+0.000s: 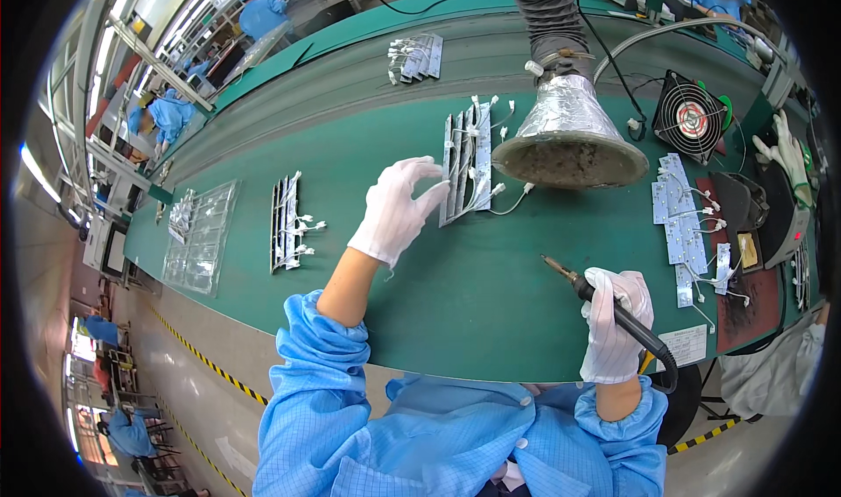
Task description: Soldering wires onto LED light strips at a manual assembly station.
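Soldering iron [613,309]: lying gripped in the right hand [613,326], white-gloved fist closing round the black handle, tip pointing up-left over the green table [420,296], cord trailing down past the wrist. Left hand [399,208]: white-gloved, fingers loosely spread and holding nothing, fingertips touching the left edge of a stack of white strip boards [467,160] with short wires. Foil-wrapped fume hood [569,138]: hanging just right of that stack. More boards [688,225]: lying right of the iron. Small fan [692,116]: standing beyond the hood. Second board stack [285,224]: sitting well left of the left hand.
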Demonstrator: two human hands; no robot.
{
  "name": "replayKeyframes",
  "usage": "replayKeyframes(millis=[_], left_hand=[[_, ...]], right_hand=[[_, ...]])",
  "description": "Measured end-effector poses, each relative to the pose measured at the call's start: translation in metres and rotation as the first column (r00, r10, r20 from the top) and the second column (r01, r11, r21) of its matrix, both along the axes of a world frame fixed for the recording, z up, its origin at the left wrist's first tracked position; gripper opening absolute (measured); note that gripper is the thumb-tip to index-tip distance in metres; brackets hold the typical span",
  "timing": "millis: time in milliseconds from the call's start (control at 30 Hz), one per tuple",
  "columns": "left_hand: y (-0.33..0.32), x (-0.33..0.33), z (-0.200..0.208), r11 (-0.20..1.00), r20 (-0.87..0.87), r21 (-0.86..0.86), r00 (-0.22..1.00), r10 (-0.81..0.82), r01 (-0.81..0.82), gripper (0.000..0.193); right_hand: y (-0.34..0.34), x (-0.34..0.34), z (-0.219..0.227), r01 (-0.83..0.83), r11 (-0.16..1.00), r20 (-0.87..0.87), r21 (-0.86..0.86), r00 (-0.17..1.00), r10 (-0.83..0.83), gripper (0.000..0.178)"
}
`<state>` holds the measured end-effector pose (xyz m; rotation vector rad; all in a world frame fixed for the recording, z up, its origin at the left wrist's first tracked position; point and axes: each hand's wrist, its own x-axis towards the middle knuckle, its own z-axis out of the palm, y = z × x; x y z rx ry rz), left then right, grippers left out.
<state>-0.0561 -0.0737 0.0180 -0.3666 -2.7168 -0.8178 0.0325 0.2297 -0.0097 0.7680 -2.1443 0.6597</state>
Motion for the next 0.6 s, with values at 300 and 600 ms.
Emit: replayKeyframes(millis=[300,600], left_hand=[[0.006,-0.007,-0.02,0.997,-0.139,-0.053,0.989,0.05,-0.058,0.03],[0.01,-0.013,-0.032,0.967,0.049,-0.013,0.966,0.255,-0.255,0.034]], right_hand=[[-0.001,-0.003,-0.001,0.061,0.998,-0.095,0.027,0.994,-0.058,0.045],[0.001,-0.001,-0.004,0.052,0.999,-0.041,0.009,0.998,-0.051,0.03]])
